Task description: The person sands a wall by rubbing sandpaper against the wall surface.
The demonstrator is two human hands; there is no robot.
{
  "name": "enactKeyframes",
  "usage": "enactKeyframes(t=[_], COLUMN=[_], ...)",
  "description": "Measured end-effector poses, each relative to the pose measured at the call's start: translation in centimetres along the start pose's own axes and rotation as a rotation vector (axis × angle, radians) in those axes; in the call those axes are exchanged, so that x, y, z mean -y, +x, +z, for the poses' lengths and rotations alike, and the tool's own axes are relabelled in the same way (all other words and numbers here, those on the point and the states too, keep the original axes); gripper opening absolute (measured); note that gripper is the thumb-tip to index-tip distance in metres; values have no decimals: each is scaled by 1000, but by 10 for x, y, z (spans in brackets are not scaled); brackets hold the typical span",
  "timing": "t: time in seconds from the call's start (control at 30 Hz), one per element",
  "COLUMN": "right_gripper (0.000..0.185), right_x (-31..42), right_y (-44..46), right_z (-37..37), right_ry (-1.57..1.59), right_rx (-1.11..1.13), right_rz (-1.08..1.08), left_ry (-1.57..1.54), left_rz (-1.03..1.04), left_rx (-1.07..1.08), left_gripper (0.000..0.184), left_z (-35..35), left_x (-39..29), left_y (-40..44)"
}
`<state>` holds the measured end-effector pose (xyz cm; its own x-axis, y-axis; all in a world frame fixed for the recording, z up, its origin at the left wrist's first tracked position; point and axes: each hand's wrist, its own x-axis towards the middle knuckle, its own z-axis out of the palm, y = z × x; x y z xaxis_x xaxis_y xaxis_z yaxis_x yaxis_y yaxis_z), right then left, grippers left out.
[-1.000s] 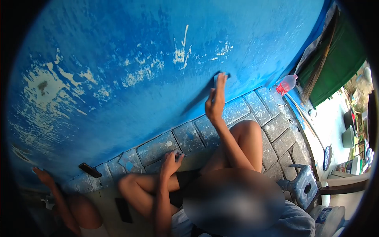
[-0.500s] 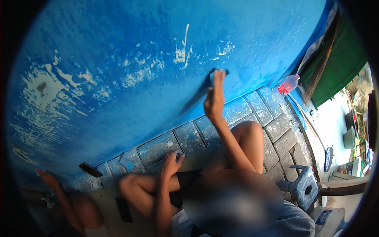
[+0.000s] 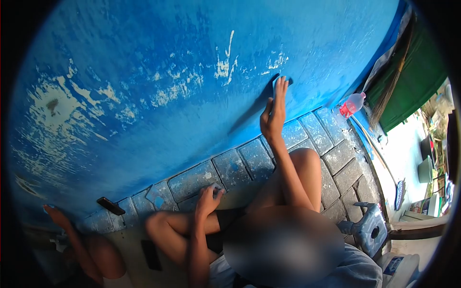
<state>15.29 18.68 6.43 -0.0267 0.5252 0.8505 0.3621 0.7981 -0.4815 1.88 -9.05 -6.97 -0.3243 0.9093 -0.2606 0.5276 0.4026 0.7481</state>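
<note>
My right hand (image 3: 274,113) reaches up to the worn blue wall (image 3: 182,120). Its fingers lie together, pressing a small dark flat piece (image 3: 290,80) to the paint; most of that piece is hidden beneath them, so its kind is unclear. Down by my bent leg, my left hand (image 3: 209,200) is curled near the grey paving bricks (image 3: 192,180). Something small and greyish shows at its fingertips, too small to name. Pale bare patches (image 3: 223,67) mark the wall above and left of my right hand.
Another person's hand (image 3: 56,216) touches the wall at lower left. A phone (image 3: 111,206) leans near the wall's foot. Rightward are a plastic bottle (image 3: 353,104), a broom (image 3: 391,86), a grey-blue stool (image 3: 372,230) and a white bucket (image 3: 399,266).
My right hand has slid to the right and slightly up along the wall, with the dark piece under its fingers. My left hand and the other person's hand have hardly moved.
</note>
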Motion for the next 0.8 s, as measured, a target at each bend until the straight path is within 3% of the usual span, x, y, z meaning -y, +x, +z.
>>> enactKeyframes(t=[0.1,0.17,0.3,0.47,0.53,0.57,0.67,0.8], right_gripper=[65,67,67,54,53,52,49,48], right_x=[25,38,23,-25,-36,-39,-27,-15], right_y=[-11,-13,-5,41,69,82,113,120], right_z=[2,4,2,-11,-23,-26,-29,-29], right_ry=[89,99,57,-46,-21,-41,-41,4], right_rx=[128,156,162,-134,-177,-199,-239,-219], right_rz=[-79,-96,-151,-65,-49,-69,-126,-149], left_ry=[6,81,85,51,79,-4,-42,96], left_rz=[-13,230,194,170,191,102,105,178], left_rx=[35,-188,-138,-142,-192,-62,-35,-122], left_gripper=[27,22,23,22,22,29,29,29], left_z=[6,23,13,9,11,9,6,19], left_x=[-1,19,-2,9,15,20,5,11], left_y=[7,9,-6,-5,-2,4,5,3])
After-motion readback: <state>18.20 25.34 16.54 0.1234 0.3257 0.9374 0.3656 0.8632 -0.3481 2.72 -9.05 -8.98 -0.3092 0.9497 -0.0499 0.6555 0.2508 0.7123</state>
